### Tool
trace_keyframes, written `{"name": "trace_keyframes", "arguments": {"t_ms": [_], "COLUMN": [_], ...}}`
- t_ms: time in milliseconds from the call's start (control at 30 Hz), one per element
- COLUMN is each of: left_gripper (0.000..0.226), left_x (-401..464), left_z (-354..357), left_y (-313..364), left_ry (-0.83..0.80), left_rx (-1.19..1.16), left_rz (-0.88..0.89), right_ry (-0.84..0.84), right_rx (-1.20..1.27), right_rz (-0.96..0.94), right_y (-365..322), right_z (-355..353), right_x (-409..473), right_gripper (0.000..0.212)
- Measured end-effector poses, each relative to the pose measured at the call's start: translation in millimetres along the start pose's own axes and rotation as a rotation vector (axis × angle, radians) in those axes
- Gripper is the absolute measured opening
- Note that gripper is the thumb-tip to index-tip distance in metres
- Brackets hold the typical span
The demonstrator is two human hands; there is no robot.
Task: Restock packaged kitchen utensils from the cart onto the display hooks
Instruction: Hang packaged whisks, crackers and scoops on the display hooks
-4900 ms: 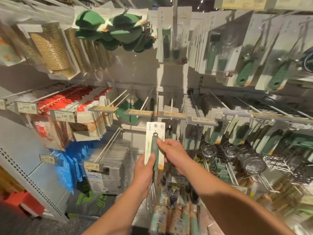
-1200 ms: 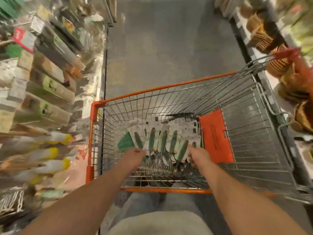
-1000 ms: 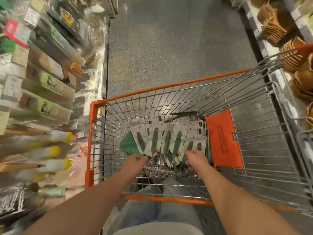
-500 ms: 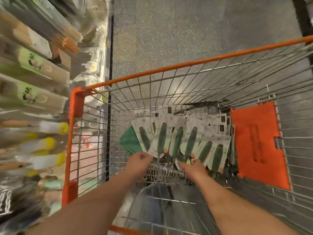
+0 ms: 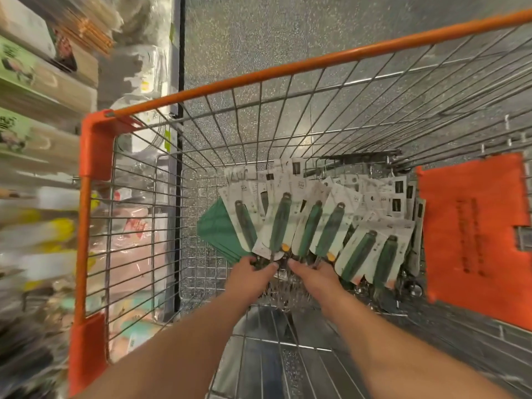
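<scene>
From my remote station I look down into a wire cart [image 5: 288,116], its basket a grid of thin bright metal rods capped by a smooth orange tubular rim with moulded orange plastic corners. A flat orange plastic flap [image 5: 472,226] with embossed lettering lies against the basket wall at 3 o'clock. In the basket, from centre toward 2 o'clock, rests a fanned pile of packaged whisks [image 5: 316,223]: glossy white cards, each carrying a slim, rounded dark-green handle, with looped steel wires bunched at the near end of the pile. A flat green ribbed piece [image 5: 218,231] lies under the fan's edge at 9 o'clock. My left hand [image 5: 250,280] reaches in with fingers curled at the base of the cards; its thumb meets the wire stem of one whisk, though I cannot tell whether it truly grips. My right hand [image 5: 313,279] sits just beside it, the two hands nearly touching, its fingers curled down among the stems; its hold is likewise unclear. Speckled grey floor [image 5: 259,38] shows through the mesh at 12 o'clock. Blurred shelves [image 5: 43,139] of boxed and bagged goods fill 9 o'clock.
</scene>
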State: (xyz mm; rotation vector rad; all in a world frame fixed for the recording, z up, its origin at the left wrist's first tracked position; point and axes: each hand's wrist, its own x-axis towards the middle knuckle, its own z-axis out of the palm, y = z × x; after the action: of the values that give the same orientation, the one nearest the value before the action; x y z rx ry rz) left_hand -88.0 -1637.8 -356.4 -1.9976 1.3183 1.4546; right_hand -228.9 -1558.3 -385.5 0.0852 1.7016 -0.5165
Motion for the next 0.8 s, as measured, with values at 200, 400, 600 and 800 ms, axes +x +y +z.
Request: {"name": "trace_keyframes", "arguments": {"t_ms": [200, 400, 600, 800], "left_gripper": [0.052, 0.029, 0.02, 0.06], "left_x": [1, -13, -51, -104], "left_z": [1, 3, 0, -9], "left_y": [6, 10, 24, 36], "left_ry": [-0.07, -0.076, -0.053, -0.056], "left_rx": [-0.02, -0.071, -0.173, -0.299], "left_rz": [-0.002, -0.004, -0.004, 0.052], "right_ry": [-0.056, -0.086, -0.038, -0.012], "right_rx": [0.06, 0.083, 0.021, -0.052], "right_rz": [0.014, 0.033, -0.02, -0.127], "right_y": [-8, -23, -36, -49], "right_z": [8, -6, -16, -28], "right_x": [-6, -23, -54, -102], "right_gripper": [0.033, 0.026, 0.017, 0.008]}}
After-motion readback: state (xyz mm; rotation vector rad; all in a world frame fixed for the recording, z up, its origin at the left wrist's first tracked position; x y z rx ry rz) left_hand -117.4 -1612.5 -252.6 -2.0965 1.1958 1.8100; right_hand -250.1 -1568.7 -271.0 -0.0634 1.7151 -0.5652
